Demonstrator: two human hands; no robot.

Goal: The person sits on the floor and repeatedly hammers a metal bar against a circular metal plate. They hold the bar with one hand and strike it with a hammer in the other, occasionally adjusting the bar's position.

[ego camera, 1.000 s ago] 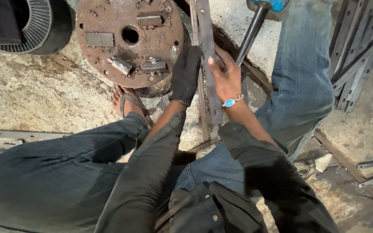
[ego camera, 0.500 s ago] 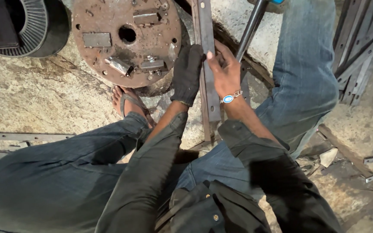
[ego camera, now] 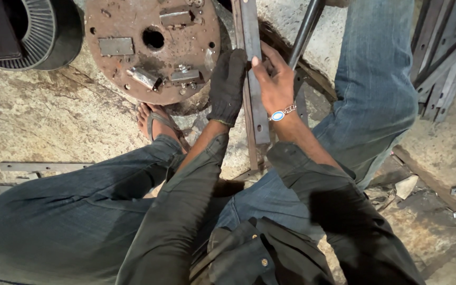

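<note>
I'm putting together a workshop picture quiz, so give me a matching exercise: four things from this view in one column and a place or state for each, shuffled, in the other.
Things:
1. left hand
2. right hand
3. rusty round plate
4. flat metal bar

Descriptions:
A. lies on the ground with small metal pieces on top and a hole near the middle
B. bare, with a bracelet at the wrist
C. long and narrow, gripped between both hands
D. covered by a dark glove

Pairs: 1-D, 2-B, 3-A, 4-C
</note>
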